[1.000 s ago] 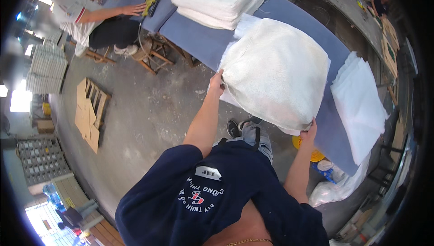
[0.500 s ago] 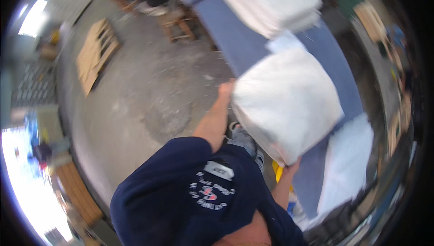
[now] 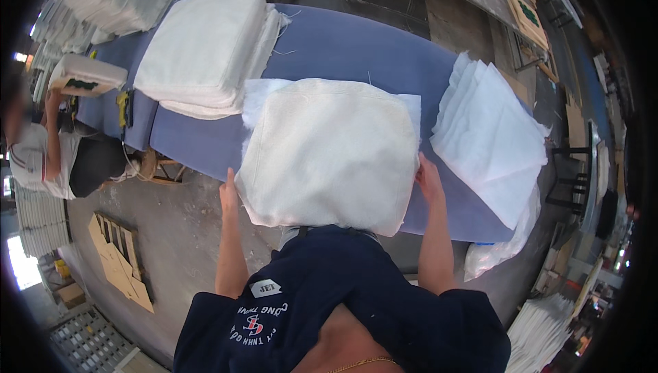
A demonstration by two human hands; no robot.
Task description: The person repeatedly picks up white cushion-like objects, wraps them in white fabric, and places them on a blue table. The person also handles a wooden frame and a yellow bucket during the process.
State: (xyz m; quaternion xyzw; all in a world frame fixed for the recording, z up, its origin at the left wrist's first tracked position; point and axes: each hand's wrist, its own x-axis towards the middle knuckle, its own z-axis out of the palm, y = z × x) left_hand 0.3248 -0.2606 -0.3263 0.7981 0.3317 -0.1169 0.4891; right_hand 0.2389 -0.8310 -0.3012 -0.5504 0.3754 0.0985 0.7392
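A cream fabric-covered cushion (image 3: 329, 154) lies flat in front of me, its near edge overhanging the table and close to my waist. At its left side, my left hand (image 3: 230, 187) grips the edge near the front corner, fingers partly hidden. Opposite, my right hand (image 3: 429, 180) is closed on the right edge, with its fingertips out of sight behind the fabric. Beneath the cushion, a white sheet of wadding (image 3: 263, 93) sticks out at the far corners.
The blue-covered table (image 3: 343, 41) holds stacked cream cushions (image 3: 199, 47) at left and fanned wadding sheets (image 3: 486, 133) at right. A yellow tool (image 3: 124, 108) lies near a seated co-worker (image 3: 58, 150), who handles another cushion (image 3: 88, 75). Cardboard (image 3: 120, 260) is on the floor at left.
My view and body have turned to face the table. The cushion, tilted between my hands before, now lies level over the wadding sheet. Both hands remain at its sides.
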